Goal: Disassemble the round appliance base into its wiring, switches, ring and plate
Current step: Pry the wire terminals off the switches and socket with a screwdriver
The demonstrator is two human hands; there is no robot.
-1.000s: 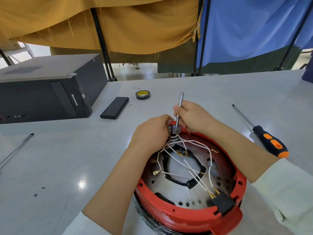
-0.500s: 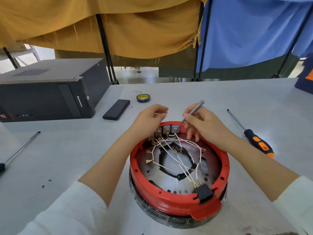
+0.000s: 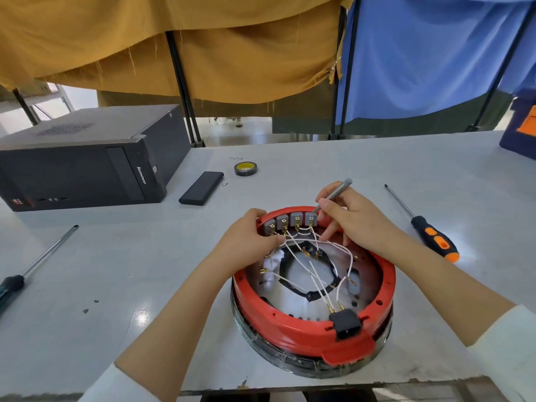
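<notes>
The right hand pinches a thin grey metal tool between thumb and forefinger, the other fingers curled loosely below, and the tip of the tool touches the rightmost one of four small grey switch blocks just beside the thumb. The left hand is opposite, with its fingers curled over the far rim of the red plastic ring at the leftmost switch, and its thumb presses on the thin white wires there. These wires run from the switches, below both hands, across a perforated round metal plate with a black irregular gasket on it, down to a black plug socket set in the near rim of the ring. The ring sits on a dark round base wrapped in clear film, which rests on the grey table directly under the hands. To the right of the right hand, apart from it, lies a screwdriver with an orange and black handle. Beyond the left hand lie a flat black rectangular case and a roll of black tape with yellow core, and farther left a black desktop computer case lies on its side. Well to the left of the left hand lies a second screwdriver with a dark handle. Behind the table hang a mustard cloth and a blue cloth.
</notes>
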